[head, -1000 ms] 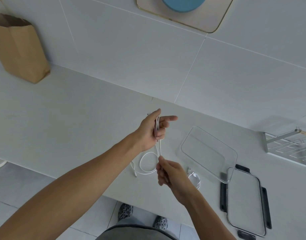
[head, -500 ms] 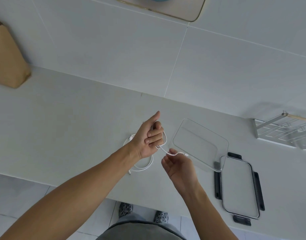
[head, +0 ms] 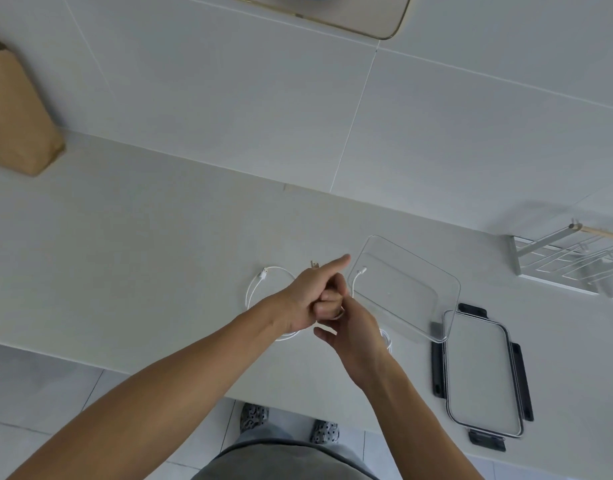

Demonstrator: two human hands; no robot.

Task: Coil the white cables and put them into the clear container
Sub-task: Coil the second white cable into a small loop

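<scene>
My left hand is closed around loops of a white cable, index finger sticking out toward the clear container. My right hand touches it from below and pinches the same cable. The cable's free end curves up with its plug in front of the container's near-left corner. A second white cable lies looped on the counter left of my hands, partly hidden under my left wrist. More white cable shows beside my right wrist.
The container's lid, with dark clips, lies flat to the right near the counter's front edge. A brown paper bag stands far left. A metal rack sits at the far right. The tiled wall rises behind.
My hands have come together over the counter. The right hand rose from below to meet the left, wrapping the cable around the left fingers. The cable's free end now swings near the container.
</scene>
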